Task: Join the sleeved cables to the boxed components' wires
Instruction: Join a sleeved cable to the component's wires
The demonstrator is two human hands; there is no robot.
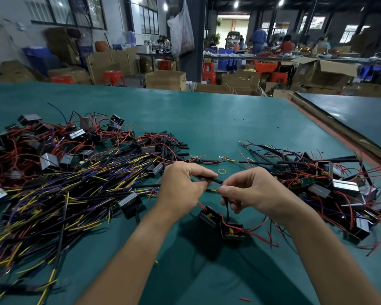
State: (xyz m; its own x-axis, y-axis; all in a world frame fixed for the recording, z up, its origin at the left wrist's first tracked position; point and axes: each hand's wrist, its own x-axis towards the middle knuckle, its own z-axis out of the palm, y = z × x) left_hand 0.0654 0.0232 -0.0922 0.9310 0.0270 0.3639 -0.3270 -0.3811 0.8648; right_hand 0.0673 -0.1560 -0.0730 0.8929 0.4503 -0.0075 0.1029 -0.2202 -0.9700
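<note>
The sleeved cable (209,179) in work is held above the desk (207,119), about midway between its left and right edges and nearer the near edge than the far one. The left hand (183,190) grips it with curled fingers. The black sleeve end projects past the thumb toward the right hand (253,190). A yellow wire (212,190) runs just below the sleeve end and bridges the gap between the two hands. The right hand pinches the end of this yellow wire between thumb and forefinger, with its other fingers loosely curled. Whether bare wire ends touch inside the pinch cannot be told.

A black wire (227,210) drops from the right hand to a boxed component (232,231) lying on the desk below the hands. A second boxed component (209,216) lies against it on the left, and its red wire (201,206) rises toward the left hand.

A yellow rubber band (222,171) lies just beyond the hands. A heap of loose cables (75,190) with yellow and purple cores covers the desk toward the left edge. Toward the far-left side is a pile of boxed units (42,148) with red leads. Short black sleeve pieces (174,143) lie beside that pile. A tangle of boxed units and cables (330,190) lies toward the right edge. A small red scrap (245,299) lies at the near edge.
</note>
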